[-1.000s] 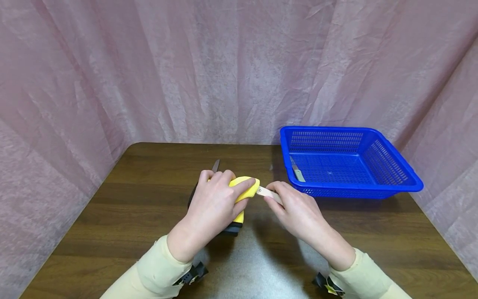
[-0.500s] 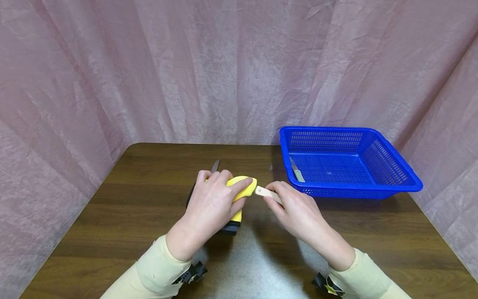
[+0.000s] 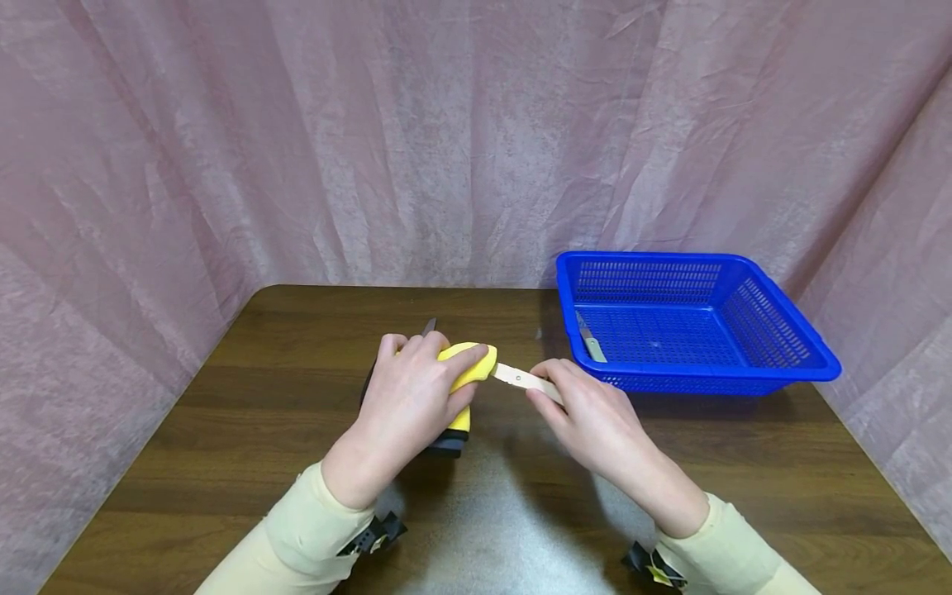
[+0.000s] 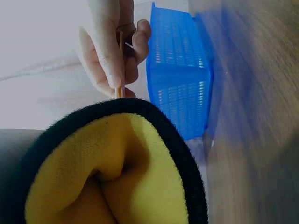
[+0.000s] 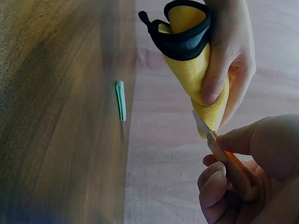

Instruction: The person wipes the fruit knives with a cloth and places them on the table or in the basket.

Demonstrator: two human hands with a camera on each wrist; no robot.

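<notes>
My right hand (image 3: 595, 417) grips a small knife (image 3: 531, 383) by its pale handle, thumb along its side. In the right wrist view, part of its blade (image 5: 201, 123) shows beside a yellow cloth with a dark border (image 5: 190, 74). My left hand (image 3: 405, 397) holds that cloth bunched, pinched around the blade's far part, which is hidden. The left wrist view looks into the cloth's open folds (image 4: 154, 168). Beyond my left hand, another knife's blade tip (image 3: 430, 326) shows on the table; its green handle (image 5: 121, 100) appears in the right wrist view.
A blue plastic basket (image 3: 699, 369) stands at the back right of the wooden table (image 3: 245, 397). One knife (image 3: 592, 340) with a pale green handle lies inside, along its left wall. Pink curtains (image 3: 416, 149) hang behind and at both sides.
My left hand has moved left and slightly away from me with the cloth, widening the gap between the hands. More of the knife shows between them. My right hand stays in place.
</notes>
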